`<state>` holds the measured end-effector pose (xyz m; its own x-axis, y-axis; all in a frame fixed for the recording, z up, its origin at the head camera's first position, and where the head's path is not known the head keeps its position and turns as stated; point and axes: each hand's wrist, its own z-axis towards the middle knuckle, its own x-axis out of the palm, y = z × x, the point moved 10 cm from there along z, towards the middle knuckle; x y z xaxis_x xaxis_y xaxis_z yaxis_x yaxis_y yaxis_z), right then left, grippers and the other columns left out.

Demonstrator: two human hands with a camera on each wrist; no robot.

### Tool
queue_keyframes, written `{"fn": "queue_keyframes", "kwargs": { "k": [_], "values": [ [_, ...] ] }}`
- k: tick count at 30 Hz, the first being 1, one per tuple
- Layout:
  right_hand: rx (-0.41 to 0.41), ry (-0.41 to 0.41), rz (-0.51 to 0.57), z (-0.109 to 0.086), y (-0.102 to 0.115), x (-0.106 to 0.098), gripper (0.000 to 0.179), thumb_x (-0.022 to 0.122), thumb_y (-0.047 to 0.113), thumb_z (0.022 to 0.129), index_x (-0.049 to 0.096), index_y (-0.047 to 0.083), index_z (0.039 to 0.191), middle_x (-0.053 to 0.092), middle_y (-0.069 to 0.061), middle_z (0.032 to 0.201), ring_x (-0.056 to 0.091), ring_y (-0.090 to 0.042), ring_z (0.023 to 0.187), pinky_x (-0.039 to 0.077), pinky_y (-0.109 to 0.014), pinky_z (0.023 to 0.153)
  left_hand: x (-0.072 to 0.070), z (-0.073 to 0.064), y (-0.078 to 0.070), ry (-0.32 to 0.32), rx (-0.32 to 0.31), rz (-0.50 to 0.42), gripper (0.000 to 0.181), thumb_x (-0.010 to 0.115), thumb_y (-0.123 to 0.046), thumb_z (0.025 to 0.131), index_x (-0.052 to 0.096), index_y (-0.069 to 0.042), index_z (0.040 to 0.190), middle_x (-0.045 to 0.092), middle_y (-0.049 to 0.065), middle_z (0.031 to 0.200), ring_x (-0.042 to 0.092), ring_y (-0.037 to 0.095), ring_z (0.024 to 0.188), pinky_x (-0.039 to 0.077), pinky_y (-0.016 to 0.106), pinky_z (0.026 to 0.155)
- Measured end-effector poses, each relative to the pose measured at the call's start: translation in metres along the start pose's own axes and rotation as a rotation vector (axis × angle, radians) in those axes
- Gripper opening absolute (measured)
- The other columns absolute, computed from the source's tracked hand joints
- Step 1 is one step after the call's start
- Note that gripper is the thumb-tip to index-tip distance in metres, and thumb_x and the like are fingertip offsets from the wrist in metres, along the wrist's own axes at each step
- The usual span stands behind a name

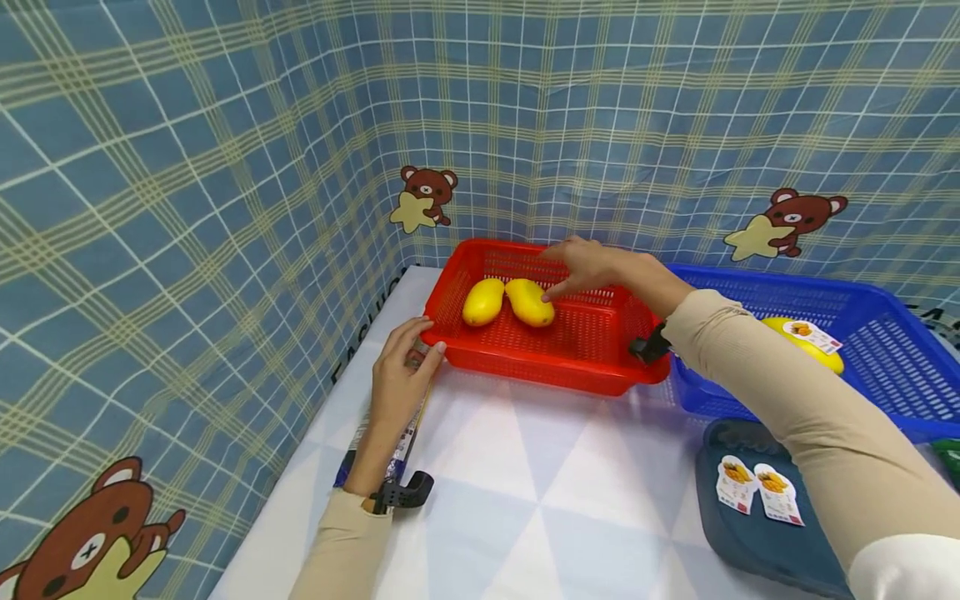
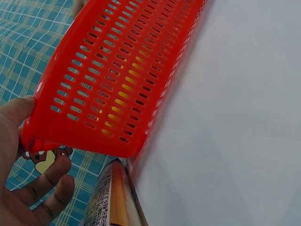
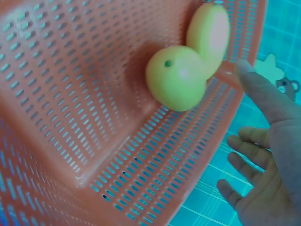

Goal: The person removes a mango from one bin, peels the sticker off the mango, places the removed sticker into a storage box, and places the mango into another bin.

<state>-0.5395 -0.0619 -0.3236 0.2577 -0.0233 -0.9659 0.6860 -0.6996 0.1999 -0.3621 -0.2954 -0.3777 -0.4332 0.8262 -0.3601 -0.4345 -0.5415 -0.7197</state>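
Observation:
The red basket (image 1: pixel 536 373) stands on the table with two yellow mangoes, a left mango (image 1: pixel 483 302) and a right mango (image 1: pixel 531 303), lying side by side in its left half. At its near left corner my left hand (image 1: pixel 400 372) pinches the rim, thumb and fingers on either side. Over the basket's far side reaches my right hand (image 1: pixel 588 265), fingers spread and holding nothing. In the right wrist view the right thumb (image 3: pixel 265 96) is apart from both mangoes.
A blue basket (image 1: pixel 870 308) adjoins on the right, holding a mango (image 1: pixel 813 350) with a label. Nearer stands a dark tray (image 1: pixel 731 533) bearing two fruit labels (image 1: pixel 757 492). A long printed package (image 2: pixel 115 197) lies below the left hand. Checked cloth walls (image 1: pixel 525 150) enclose the back and left.

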Motion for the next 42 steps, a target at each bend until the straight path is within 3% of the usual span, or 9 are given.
{"fn": "queue_keyframes", "kwargs": {
  "k": [6, 18, 23, 30, 38, 42],
  "values": [
    [-0.062, -0.085, 0.012, -0.031, 0.015, -0.015, 0.067, 0.07, 0.039, 0.094, 0.048, 0.002, 0.146, 0.046, -0.018, 0.15, 0.032, -0.04, 0.141, 0.023, -0.064, 0.112, 0.002, -0.001, -0.002, -0.002, -0.004, -0.011, 0.044, 0.072, -0.021, 0.094, 0.063, -0.006, 0.133, 0.054, 0.005, 0.142, 0.062, 0.021, 0.086, 0.054, 0.022, 0.076],
    [-0.118, -0.173, 0.035, -0.098, 0.026, -0.01, 0.059, 0.068, 0.037, 0.096, 0.054, 0.003, 0.142, 0.05, -0.016, 0.145, 0.034, -0.037, 0.14, 0.02, -0.066, 0.111, 0.004, -0.005, -0.001, -0.01, 0.013, -0.013, 0.043, 0.072, -0.019, 0.094, 0.063, -0.004, 0.133, 0.054, 0.004, 0.142, 0.061, 0.024, 0.085, 0.048, 0.01, 0.076],
    [-0.123, -0.236, 0.042, -0.129, 0.026, -0.014, 0.056, 0.07, 0.033, 0.094, 0.057, 0.004, 0.14, 0.053, -0.017, 0.142, 0.037, -0.037, 0.137, 0.022, -0.064, 0.11, 0.006, -0.006, -0.002, -0.011, 0.001, 0.01, 0.042, 0.072, -0.019, 0.094, 0.063, -0.005, 0.133, 0.054, 0.003, 0.142, 0.061, 0.025, 0.087, 0.049, 0.011, 0.077],
    [-0.076, -0.284, 0.05, -0.161, 0.015, -0.016, 0.054, 0.073, 0.033, 0.092, 0.06, 0.006, 0.137, 0.056, -0.015, 0.139, 0.04, -0.035, 0.136, 0.025, -0.063, 0.108, 0.001, -0.005, -0.003, -0.018, -0.013, 0.031, 0.043, 0.072, -0.02, 0.094, 0.063, -0.007, 0.134, 0.054, 0.001, 0.142, 0.061, 0.024, 0.089, 0.055, 0.025, 0.08],
    [-0.057, -0.343, 0.066, -0.192, 0.003, -0.014, 0.052, 0.074, 0.031, 0.091, 0.063, 0.007, 0.135, 0.059, -0.013, 0.137, 0.043, -0.036, 0.133, 0.03, -0.063, 0.106, 0.001, -0.005, -0.002, -0.01, -0.037, 0.017, 0.043, 0.071, -0.019, 0.095, 0.062, -0.008, 0.135, 0.053, 0.001, 0.143, 0.06, 0.022, 0.087, 0.049, 0.012, 0.078],
    [-0.052, -0.381, 0.075, -0.209, -0.001, -0.013, 0.052, 0.076, 0.029, 0.089, 0.063, 0.007, 0.135, 0.06, -0.012, 0.136, 0.045, -0.035, 0.132, 0.032, -0.062, 0.106, 0.005, -0.005, -0.003, -0.003, -0.033, 0.017, 0.043, 0.071, -0.02, 0.095, 0.062, -0.008, 0.136, 0.053, 0.0, 0.143, 0.061, 0.023, 0.089, 0.05, 0.013, 0.08]
  ]
}}
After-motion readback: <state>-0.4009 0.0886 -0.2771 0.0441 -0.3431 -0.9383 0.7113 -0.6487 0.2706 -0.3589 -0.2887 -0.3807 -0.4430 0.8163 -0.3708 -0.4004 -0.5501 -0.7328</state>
